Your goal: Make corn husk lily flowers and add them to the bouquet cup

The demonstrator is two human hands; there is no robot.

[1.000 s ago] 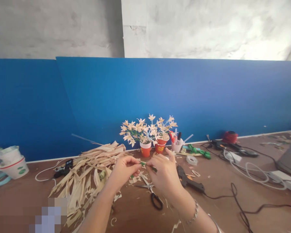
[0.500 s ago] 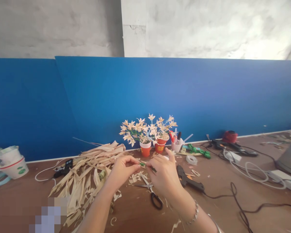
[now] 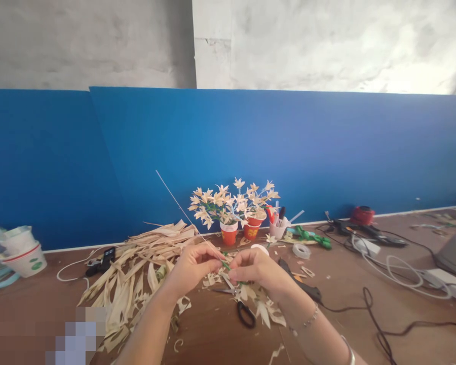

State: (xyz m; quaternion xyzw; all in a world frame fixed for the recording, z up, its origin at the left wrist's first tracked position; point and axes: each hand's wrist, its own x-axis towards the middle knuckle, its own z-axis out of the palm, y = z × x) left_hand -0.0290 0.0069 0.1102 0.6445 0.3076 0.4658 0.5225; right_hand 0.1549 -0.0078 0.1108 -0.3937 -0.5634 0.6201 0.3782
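Note:
My left hand (image 3: 195, 266) pinches a thin green stem (image 3: 225, 264) between thumb and fingertips. From that hand a long thin wire (image 3: 177, 201) slants up to the left across the blue panel. Close beside it, my right hand (image 3: 256, 271) has its thumb and fingers closed on the same green stem. Pale husk flowers (image 3: 264, 308) show below my right hand; whether they join the stem is hidden. Under the hands lie scissors (image 3: 246, 314) with black handles, partly covered by the flowers.
Dried husks (image 3: 125, 289) spread at left. Two red cups (image 3: 228, 235) of pale flowers stand at the back, near a white cup (image 3: 276, 230) of tools. A tape roll (image 3: 301, 251), a glue gun (image 3: 307, 290) and cables lie right. A blue panel (image 3: 251, 137) borders the table.
The long wire has swung up from low behind the husks. Pale flowers have come into view under my right hand, which has turned, its fingers now facing the left hand.

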